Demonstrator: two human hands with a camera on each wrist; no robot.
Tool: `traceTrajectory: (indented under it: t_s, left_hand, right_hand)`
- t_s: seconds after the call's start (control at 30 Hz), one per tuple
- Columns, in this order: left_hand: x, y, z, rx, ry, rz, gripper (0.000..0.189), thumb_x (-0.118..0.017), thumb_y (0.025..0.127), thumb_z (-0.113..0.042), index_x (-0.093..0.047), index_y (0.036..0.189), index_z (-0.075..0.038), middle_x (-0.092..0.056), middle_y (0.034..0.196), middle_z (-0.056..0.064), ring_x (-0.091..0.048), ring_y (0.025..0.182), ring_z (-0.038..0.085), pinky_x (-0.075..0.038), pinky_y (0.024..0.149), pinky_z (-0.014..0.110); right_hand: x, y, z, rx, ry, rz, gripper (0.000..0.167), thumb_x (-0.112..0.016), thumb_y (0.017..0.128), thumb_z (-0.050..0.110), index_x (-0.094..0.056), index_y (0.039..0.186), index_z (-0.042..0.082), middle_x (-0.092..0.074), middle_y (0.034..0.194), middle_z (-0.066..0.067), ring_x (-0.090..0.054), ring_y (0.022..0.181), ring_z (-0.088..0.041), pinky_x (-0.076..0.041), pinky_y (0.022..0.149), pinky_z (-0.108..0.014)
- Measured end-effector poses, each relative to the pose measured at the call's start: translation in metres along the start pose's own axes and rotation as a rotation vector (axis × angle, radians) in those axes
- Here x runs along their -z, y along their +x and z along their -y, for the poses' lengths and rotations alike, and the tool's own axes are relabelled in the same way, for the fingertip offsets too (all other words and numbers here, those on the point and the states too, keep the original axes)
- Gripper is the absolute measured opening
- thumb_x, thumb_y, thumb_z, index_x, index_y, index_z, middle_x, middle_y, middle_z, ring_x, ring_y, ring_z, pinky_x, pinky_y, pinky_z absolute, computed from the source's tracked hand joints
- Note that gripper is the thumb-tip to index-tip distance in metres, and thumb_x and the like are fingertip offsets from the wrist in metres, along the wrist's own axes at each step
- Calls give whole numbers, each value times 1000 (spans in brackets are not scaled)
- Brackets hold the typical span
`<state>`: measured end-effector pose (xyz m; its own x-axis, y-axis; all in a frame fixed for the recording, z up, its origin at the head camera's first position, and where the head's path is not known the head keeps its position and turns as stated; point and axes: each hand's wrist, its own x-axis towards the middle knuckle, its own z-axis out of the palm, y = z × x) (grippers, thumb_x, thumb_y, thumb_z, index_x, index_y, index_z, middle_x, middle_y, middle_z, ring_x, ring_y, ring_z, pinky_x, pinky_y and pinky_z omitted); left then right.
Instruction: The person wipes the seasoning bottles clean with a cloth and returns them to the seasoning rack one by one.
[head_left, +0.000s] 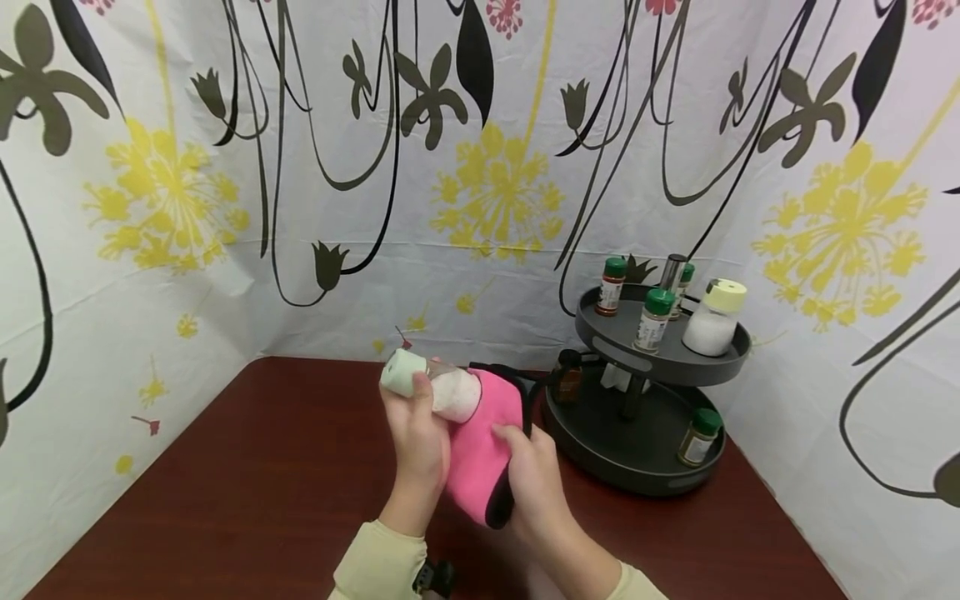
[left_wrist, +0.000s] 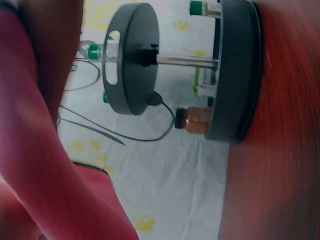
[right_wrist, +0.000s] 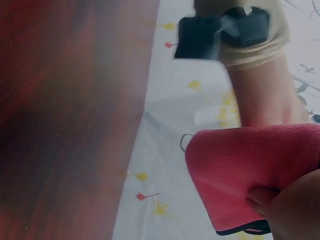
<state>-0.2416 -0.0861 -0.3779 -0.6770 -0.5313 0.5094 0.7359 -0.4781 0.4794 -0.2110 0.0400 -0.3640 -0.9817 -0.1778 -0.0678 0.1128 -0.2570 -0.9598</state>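
Note:
My left hand [head_left: 415, 446] holds a clear shaker jar [head_left: 456, 395] of white grains, tilted, its pale green lid [head_left: 402, 372] pointing up and left. The thumb lies along the jar near the lid. A pink cloth [head_left: 480, 458] with black edging lies against the jar's base end. My right hand [head_left: 538, 487] grips this cloth, thumb on its pink face and the other fingers mostly hidden behind. In the right wrist view the cloth [right_wrist: 240, 160] is pinched by the right hand [right_wrist: 295, 205]. Pink fabric [left_wrist: 55, 165] also fills the left of the left wrist view.
A two-tier dark turntable rack [head_left: 637, 467] stands at the back right. Its upper tier bears green-capped spice bottles [head_left: 654, 321] and a yellow-lidded jar [head_left: 712, 321]. Below are a brown bottle [head_left: 568, 379] and a green-capped bottle [head_left: 699, 437]. The dark red table [head_left: 225, 500] meets patterned curtains [head_left: 315, 208].

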Motion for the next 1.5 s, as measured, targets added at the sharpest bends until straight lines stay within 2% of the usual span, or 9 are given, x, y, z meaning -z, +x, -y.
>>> traceTrajectory:
  t_s: [0.2,0.4,0.57,0.77,0.9,1.03,1.13,1.27,1.5]
  left_hand:
    - [5,-2,-2,29,10,-17,51,-59,105,-36,-34,142,-11,-62,116,2,-63,113,17,-54,102,26]
    - [1,-11,-5,39,19,23,49,-59,106,-35,-34,142,-13,-62,119,3,-63,118,19,-54,104,27]
    - [1,-11,-2,25,32,26,46,-57,107,-34,-35,142,-14,-61,120,3,-60,120,18,-54,104,27]
    - [5,-10,0,12,25,31,44,-56,107,-35,-37,141,-14,-62,118,4,-66,112,19,-56,102,28]
    - [1,-8,-1,4,-1,41,46,-57,107,-37,-36,141,-14,-63,118,4,-68,110,20,-56,102,29]
    - [-7,-8,-1,3,-7,53,50,-59,105,-40,-36,141,-14,-62,118,4,-68,111,19,-57,101,29]
    - [-12,-9,-1,8,6,54,55,-62,102,-43,-36,141,-14,-62,119,2,-65,115,18,-56,101,27]
    - [-14,-6,2,3,11,43,55,-60,104,-41,-34,143,-13,-61,120,2,-61,118,19,-54,102,27]
    - [-7,-1,7,2,-4,22,49,-56,106,-37,-34,142,-12,-62,115,5,-68,107,19,-57,99,29]
  right_hand:
    - [4,3,8,44,35,-16,32,-52,107,21,-55,135,8,-65,120,-6,-62,111,-24,-55,92,-37]
    - [4,19,6,80,77,8,31,-50,107,19,-55,134,7,-67,121,-6,-64,111,-20,-56,95,-34]
    - [3,20,-2,24,73,29,34,-50,107,20,-53,138,6,-68,127,-7,-65,113,-18,-57,96,-32]
    - [7,2,5,-65,25,55,38,-52,106,24,-50,140,7,-67,126,-6,-63,113,-21,-56,93,-35]
    - [10,1,20,-25,60,27,33,-53,105,22,-53,135,7,-67,120,-5,-64,110,-21,-56,93,-37]
    - [10,13,26,62,80,-11,28,-53,106,22,-56,130,7,-66,117,-4,-62,110,-22,-56,94,-36]
    - [9,23,24,88,87,-11,30,-52,107,22,-55,133,7,-64,122,-5,-60,114,-22,-55,96,-34]
    - [8,26,18,50,67,7,34,-51,107,22,-53,138,8,-63,128,-7,-60,117,-22,-55,97,-34]
    - [11,5,24,-59,34,63,43,-52,107,26,-46,146,10,-60,139,-9,-58,125,-26,-56,97,-37]
